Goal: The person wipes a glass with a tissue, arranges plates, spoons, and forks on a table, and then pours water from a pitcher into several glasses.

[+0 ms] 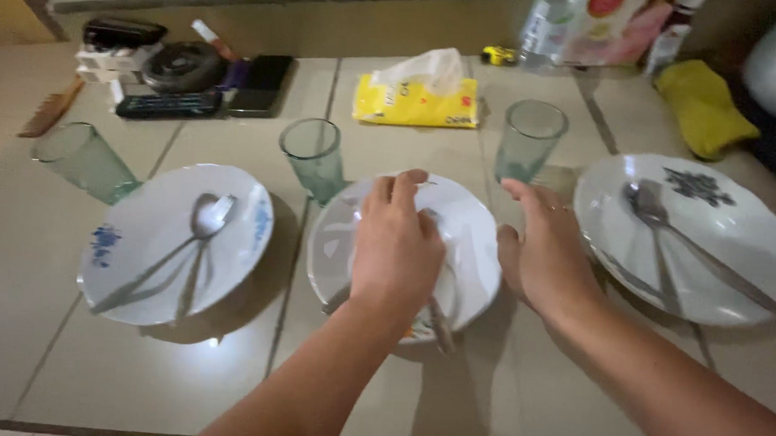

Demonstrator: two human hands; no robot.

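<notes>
1. Two hands work over the middle plate (474, 239), a white dish on the tiled table (43, 334).
2. The left hand (397, 245) lies palm down over that plate's centre, fingers curled onto cutlery (440, 321) whose handle pokes out from under the wrist toward the near rim; whether the fingers truly pinch it or only press on it cannot be told.
3. The right hand (545, 251) is open and holds nothing, fingers spread, hovering just beside the plate's right rim; I cannot tell whether it touches the rim.
4. Just beyond the left hand's fingertips stands a greenish glass (314, 158), upright, close to the plate's far-left edge.
5. Just beyond the right hand's fingertips stands a second glass (529, 139), also upright.
6. Right of the open hand sits another white plate (754, 234) with a dark flower print, a spoon and fork (666, 234) lying across it.
7. Left of the curled hand sits a third plate (124, 259) with a blue print, bearing a spoon and fork pair (197, 236); a third glass (85, 159) stands beyond it, tilted in the view.
8. Farther off lie a yellow tissue pack (415, 101), a yellow cloth (702, 105), a wooden comb (48, 112) and dark gadgets (184, 83).
</notes>
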